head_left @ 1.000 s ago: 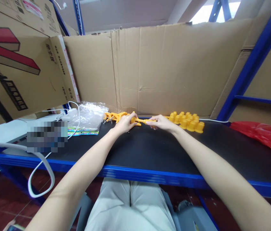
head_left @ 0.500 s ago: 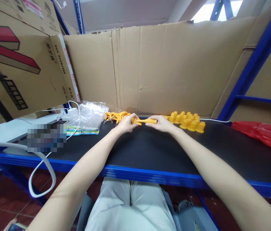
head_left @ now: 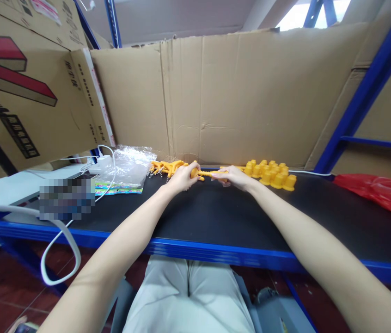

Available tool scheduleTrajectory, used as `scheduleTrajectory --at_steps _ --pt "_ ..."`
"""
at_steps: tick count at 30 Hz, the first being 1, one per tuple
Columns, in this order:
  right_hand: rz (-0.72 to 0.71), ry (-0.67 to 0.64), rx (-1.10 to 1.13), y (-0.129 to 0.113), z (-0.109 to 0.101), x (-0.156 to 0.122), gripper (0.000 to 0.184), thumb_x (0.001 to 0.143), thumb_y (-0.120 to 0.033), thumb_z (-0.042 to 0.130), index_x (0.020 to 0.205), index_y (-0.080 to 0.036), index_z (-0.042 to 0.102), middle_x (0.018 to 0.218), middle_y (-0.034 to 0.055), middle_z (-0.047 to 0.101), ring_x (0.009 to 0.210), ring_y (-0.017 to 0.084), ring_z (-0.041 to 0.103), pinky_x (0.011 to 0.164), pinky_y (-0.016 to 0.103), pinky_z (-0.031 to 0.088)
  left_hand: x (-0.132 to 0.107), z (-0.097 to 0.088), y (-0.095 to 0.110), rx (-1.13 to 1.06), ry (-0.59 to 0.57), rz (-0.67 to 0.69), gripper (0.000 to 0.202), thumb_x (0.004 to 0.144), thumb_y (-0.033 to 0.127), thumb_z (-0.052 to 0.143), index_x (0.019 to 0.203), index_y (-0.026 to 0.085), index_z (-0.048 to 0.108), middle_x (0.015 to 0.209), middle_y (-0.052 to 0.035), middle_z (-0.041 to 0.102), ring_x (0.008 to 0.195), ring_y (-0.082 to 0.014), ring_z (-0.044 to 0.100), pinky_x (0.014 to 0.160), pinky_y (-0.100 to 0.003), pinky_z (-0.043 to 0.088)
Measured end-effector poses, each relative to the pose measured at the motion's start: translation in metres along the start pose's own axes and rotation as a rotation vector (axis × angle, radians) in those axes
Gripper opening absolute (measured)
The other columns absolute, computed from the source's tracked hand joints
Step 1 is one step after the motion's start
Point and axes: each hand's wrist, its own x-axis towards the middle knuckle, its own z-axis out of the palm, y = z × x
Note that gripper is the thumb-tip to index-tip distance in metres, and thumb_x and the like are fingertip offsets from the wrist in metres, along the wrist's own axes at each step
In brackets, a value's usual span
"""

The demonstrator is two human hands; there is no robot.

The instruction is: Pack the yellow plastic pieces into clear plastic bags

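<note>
Above the back of the table, both hands hold a yellow plastic piece with a thin, twisted-looking rod (head_left: 206, 173). My left hand (head_left: 183, 178) is closed around its rounded, wider end. My right hand (head_left: 235, 177) has its fingers closed on the other end of the rod, which they partly hide. Left of my left hand lies a pile of yellow-orange plastic parts (head_left: 168, 167) with metal-looking spirals sticking out. Several yellow cup-shaped pieces (head_left: 271, 175) stand upside down to the right of my right hand. Another thin yellow part lies behind that hand.
A clear plastic bag (head_left: 126, 164) and a white power strip (head_left: 103, 163) with cables are on the left. Red plastic (head_left: 377, 193) lies at the right. Cardboard (head_left: 251, 97) walls the back, and a blue edge (head_left: 216, 252) fronts the black tabletop (head_left: 212, 217).
My right hand has shifted its grip on the yellow piece; its thicker right part no longer shows, and the thin rod now runs to the fingers. My left hand stays nearly in place.
</note>
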Motion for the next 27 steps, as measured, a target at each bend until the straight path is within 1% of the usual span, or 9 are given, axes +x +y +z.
scheduleTrajectory --at_steps 6,8,10,12,15,18,21,24,27 --pt "0.090 -0.069 0.167 -0.003 0.003 -0.001 0.035 0.067 -0.045 0.067 0.073 -0.011 0.063 0.047 -0.0063 0.036 0.043 0.004 0.022 0.045 0.023 0.015 0.001 0.001 -0.001 0.072 0.058 0.022 0.018 0.078 0.022 0.056 0.096 0.019 0.054 0.058 0.0044 0.054 0.055 -0.0116 0.054 0.056 -0.020 0.037" --pt "0.097 -0.096 0.178 -0.001 0.004 -0.001 0.036 0.068 -0.047 0.066 0.075 -0.011 0.063 0.048 -0.0063 0.035 0.043 0.004 0.023 0.045 0.023 0.017 0.002 0.001 -0.002 0.091 0.067 0.011 0.017 0.077 0.021 0.056 0.094 0.019 0.055 0.059 0.0041 0.054 0.056 -0.0120 0.054 0.056 -0.020 0.037" --pt "0.073 -0.091 0.123 0.003 0.006 0.001 0.039 0.068 -0.050 0.065 0.078 -0.012 0.063 0.050 -0.0056 0.037 0.044 0.006 0.029 0.046 0.023 0.021 0.002 0.002 -0.003 0.107 0.076 0.000 0.018 0.075 0.018 0.057 0.093 0.019 0.056 0.060 0.0037 0.055 0.058 -0.0125 0.055 0.057 -0.021 0.037" --pt "-0.010 -0.008 -0.049 0.006 0.008 0.002 0.043 0.068 -0.055 0.062 0.077 -0.013 0.062 0.051 -0.0040 0.042 0.047 0.008 0.037 0.049 0.024 0.027 0.002 0.003 -0.004 0.095 0.074 -0.037 0.018 0.073 0.016 0.057 0.090 0.019 0.056 0.060 0.0036 0.056 0.057 -0.0125 0.055 0.056 -0.021 0.037" --pt "-0.197 0.229 -0.457 0.007 0.011 0.002 0.045 0.074 -0.060 0.052 0.072 -0.015 0.061 0.056 0.0001 0.052 0.054 0.011 0.044 0.054 0.024 0.030 0.000 0.003 0.000 -0.028 -0.006 -0.179 0.018 0.074 0.020 0.056 0.092 0.019 0.055 0.056 0.0047 0.055 0.044 -0.0111 0.051 0.048 -0.021 0.036" --pt "-0.299 0.410 -0.752 0.003 0.013 0.000 0.049 0.085 -0.055 0.038 0.064 -0.017 0.059 0.060 0.0037 0.057 0.057 0.013 0.046 0.058 0.025 0.029 -0.001 0.003 0.006 -0.130 -0.060 -0.261 0.022 0.075 0.026 0.054 0.095 0.019 0.053 0.054 0.0056 0.054 0.035 -0.0098 0.046 0.041 -0.020 0.033" --pt "-0.290 0.514 -0.857 -0.001 0.013 0.000 0.053 0.090 -0.044 0.028 0.054 -0.017 0.055 0.054 0.0064 0.056 0.053 0.014 0.047 0.058 0.027 0.027 0.000 0.004 0.009 -0.087 -0.003 -0.210 0.019 0.073 0.026 0.056 0.091 0.019 0.055 0.054 0.0061 0.054 0.036 -0.0091 0.045 0.044 -0.020 0.034" --pt "-0.219 0.560 -0.871 -0.002 0.012 0.003 0.052 0.089 -0.040 0.028 0.048 -0.018 0.051 0.048 0.0072 0.052 0.051 0.015 0.045 0.056 0.028 0.025 0.002 0.006 0.008 0.009 0.066 -0.151 0.017 0.070 0.024 0.059 0.087 0.019 0.056 0.053 0.0060 0.054 0.045 -0.0103 0.048 0.051 -0.021 0.036" --pt "-0.152 0.572 -0.835 -0.002 0.012 0.007 0.051 0.087 -0.039 0.031 0.045 -0.018 0.049 0.044 0.0065 0.049 0.050 0.015 0.044 0.053 0.028 0.024 0.002 0.008 0.004 0.070 0.077 -0.132 0.018 0.071 0.024 0.059 0.088 0.020 0.057 0.055 0.0055 0.055 0.051 -0.0118 0.049 0.054 -0.021 0.036"
